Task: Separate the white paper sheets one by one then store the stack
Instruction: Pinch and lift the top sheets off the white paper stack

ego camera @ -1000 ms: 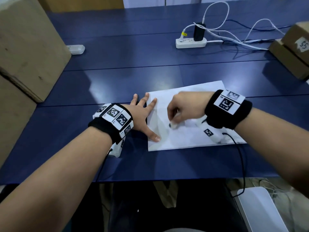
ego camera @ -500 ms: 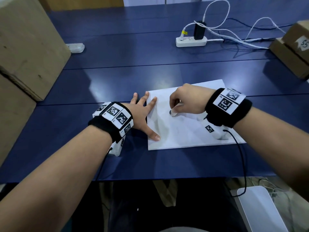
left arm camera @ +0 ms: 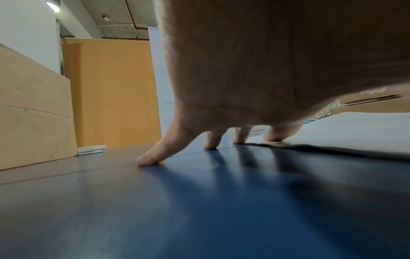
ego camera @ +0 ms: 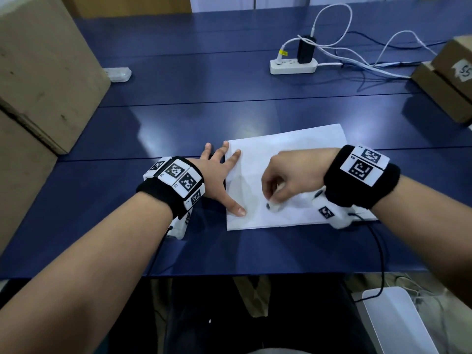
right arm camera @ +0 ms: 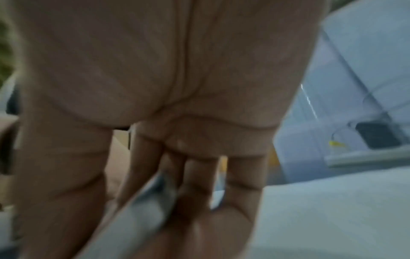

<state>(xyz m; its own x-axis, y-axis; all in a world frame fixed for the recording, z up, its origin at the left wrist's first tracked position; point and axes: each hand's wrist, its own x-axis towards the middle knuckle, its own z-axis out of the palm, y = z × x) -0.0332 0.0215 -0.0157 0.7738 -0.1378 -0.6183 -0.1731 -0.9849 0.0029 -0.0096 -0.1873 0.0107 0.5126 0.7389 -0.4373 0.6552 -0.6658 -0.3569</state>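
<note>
Paper, a thin stack of white rectangular sheets (ego camera: 288, 159), lies long-axis left to right on your blue tabletop (ego camera: 178, 118), your left hand (ego camera: 219, 180) spread flat pinning its left edge, your right hand (ego camera: 288, 175) curled, fingers (ego camera: 274, 199) seemingly pinching the top sheet mid-stack.

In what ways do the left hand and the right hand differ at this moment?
The left hand lies flat with fingers spread; the right hand is curled. The left hand presses the left edge of the paper, partly on the table; the right hand pinches a small white object over the paper's middle. Both wear black wristbands.
</note>
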